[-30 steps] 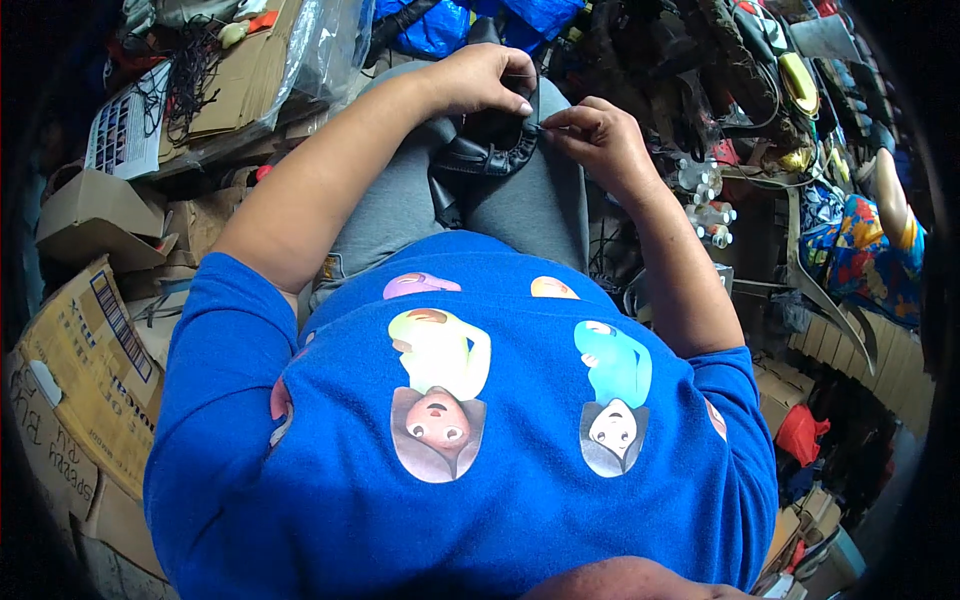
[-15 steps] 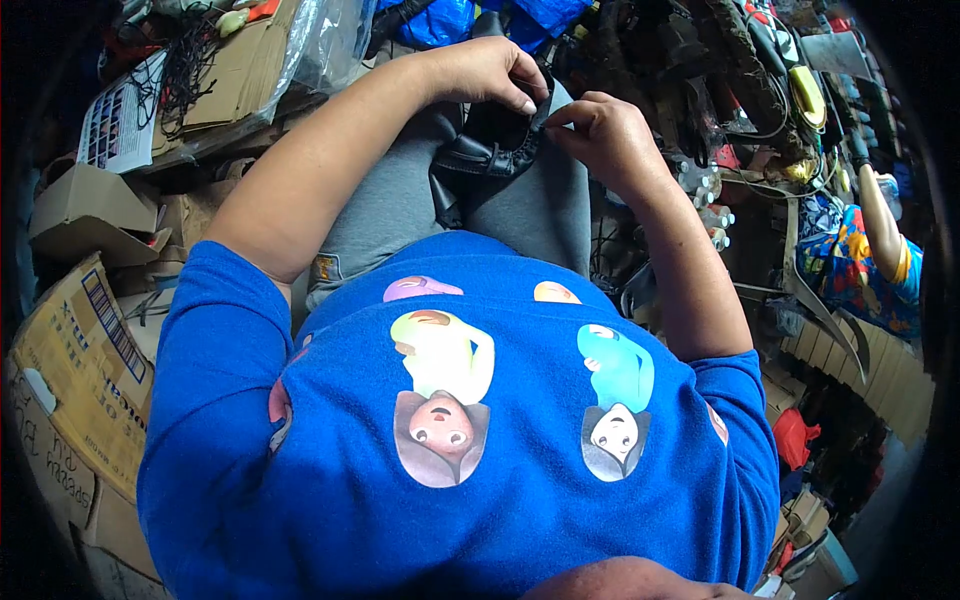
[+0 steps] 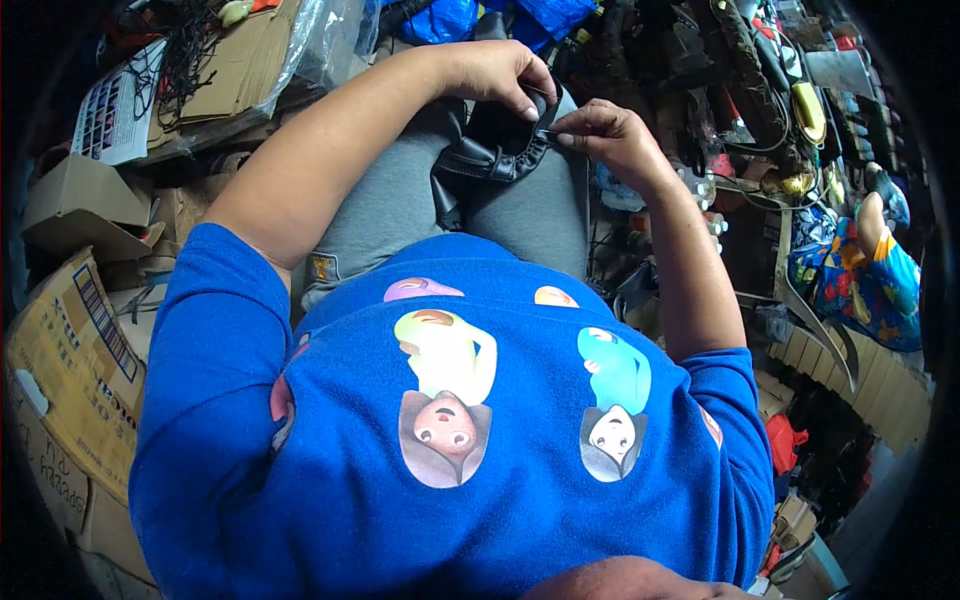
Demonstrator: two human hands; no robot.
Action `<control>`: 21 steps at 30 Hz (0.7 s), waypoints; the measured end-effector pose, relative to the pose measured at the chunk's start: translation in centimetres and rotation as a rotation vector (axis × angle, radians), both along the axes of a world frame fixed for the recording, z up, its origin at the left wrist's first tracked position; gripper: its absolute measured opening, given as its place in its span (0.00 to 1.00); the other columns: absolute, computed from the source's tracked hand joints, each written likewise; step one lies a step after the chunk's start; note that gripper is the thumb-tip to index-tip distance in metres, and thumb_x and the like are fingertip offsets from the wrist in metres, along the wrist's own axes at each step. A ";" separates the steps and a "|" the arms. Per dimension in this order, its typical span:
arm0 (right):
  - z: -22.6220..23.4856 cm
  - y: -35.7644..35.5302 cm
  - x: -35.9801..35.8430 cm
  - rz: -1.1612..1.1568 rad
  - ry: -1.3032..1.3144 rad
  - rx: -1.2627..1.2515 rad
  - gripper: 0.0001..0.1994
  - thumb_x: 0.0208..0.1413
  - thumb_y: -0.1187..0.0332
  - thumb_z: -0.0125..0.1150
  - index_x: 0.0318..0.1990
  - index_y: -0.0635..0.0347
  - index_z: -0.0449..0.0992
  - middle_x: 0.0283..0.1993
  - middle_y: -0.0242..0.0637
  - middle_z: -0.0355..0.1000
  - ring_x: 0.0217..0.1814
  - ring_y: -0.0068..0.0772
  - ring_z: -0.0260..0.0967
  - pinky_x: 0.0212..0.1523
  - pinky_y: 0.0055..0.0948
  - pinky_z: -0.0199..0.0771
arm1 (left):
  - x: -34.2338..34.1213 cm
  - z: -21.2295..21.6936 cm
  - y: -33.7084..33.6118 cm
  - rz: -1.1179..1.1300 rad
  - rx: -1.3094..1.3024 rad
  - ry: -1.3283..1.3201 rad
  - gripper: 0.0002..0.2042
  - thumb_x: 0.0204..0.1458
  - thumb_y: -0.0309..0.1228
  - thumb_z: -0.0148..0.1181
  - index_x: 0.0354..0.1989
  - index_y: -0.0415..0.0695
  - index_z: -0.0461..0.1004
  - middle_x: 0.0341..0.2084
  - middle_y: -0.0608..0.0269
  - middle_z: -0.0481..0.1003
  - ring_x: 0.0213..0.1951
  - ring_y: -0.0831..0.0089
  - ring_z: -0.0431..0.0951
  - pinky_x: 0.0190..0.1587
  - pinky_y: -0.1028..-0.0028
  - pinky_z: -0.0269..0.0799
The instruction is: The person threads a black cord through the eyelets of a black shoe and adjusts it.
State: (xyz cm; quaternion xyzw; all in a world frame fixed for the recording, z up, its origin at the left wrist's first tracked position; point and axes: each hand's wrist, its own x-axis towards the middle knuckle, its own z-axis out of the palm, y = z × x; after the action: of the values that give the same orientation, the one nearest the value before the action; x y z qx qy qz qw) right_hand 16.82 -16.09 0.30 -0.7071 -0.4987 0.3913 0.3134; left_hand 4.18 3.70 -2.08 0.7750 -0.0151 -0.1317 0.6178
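Across my lap lies a black leather-like piece (image 3: pixel 470 162), perhaps a shoe upper, with a puckered, gathered rim around a dark opening. My left hand (image 3: pixel 505 75) is at its far edge, thumb and fingers closed on the rim. To the right of the opening, my right hand (image 3: pixel 610 135) pinches something small and dark against the gathered edge. It is too small to name; thread or a needle cannot be made out. A black strip of the piece hangs down between my grey-trousered thighs (image 3: pixel 385 205).
On the left are flattened cardboard (image 3: pixel 225 75), a printed sheet (image 3: pixel 118 100) and an open carton (image 3: pixel 85 205). Tools and a yellow-handled item (image 3: pixel 808 112) crowd the right. A person in bright patterned clothes (image 3: pixel 850 280) sits at far right, near a curved metal strip (image 3: pixel 815 320).
My right hand has drawn slightly down and right, its fingers now pinching a small dark thing at the rim. The left hand stays at the edge. The other person's arm has shifted.
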 end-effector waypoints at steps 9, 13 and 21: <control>2.5 0.3 -1.6 0.089 -0.448 0.063 0.11 0.43 0.77 0.63 0.36 0.53 0.81 0.31 0.35 0.72 0.35 0.28 0.73 0.37 0.27 0.72 | -0.1 0.2 0.0 0.012 -0.020 0.041 0.18 0.44 0.25 0.64 0.46 0.35 0.74 0.39 0.62 0.77 0.43 0.75 0.74 0.52 0.73 0.66; 0.4 0.4 -0.6 0.016 -0.124 0.022 0.10 0.44 0.76 0.64 0.36 0.53 0.81 0.31 0.32 0.72 0.36 0.25 0.72 0.39 0.25 0.72 | 0.1 0.2 -0.1 -0.018 0.029 -0.027 0.18 0.44 0.25 0.63 0.46 0.36 0.74 0.39 0.62 0.77 0.43 0.76 0.74 0.52 0.74 0.67; 0.5 1.1 -0.8 -0.002 -0.046 -0.016 0.10 0.46 0.72 0.67 0.39 0.58 0.79 0.30 0.30 0.72 0.32 0.19 0.67 0.35 0.23 0.69 | -0.5 0.3 -0.3 0.059 0.107 -0.030 0.18 0.43 0.28 0.65 0.45 0.40 0.74 0.38 0.62 0.77 0.43 0.72 0.75 0.50 0.72 0.68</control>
State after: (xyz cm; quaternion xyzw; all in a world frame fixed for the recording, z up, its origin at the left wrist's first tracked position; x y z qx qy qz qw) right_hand 15.98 -15.00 0.80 -0.7189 -0.5018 0.3785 0.2968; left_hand 3.70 3.37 -1.79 0.8090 0.0055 -0.1025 0.5788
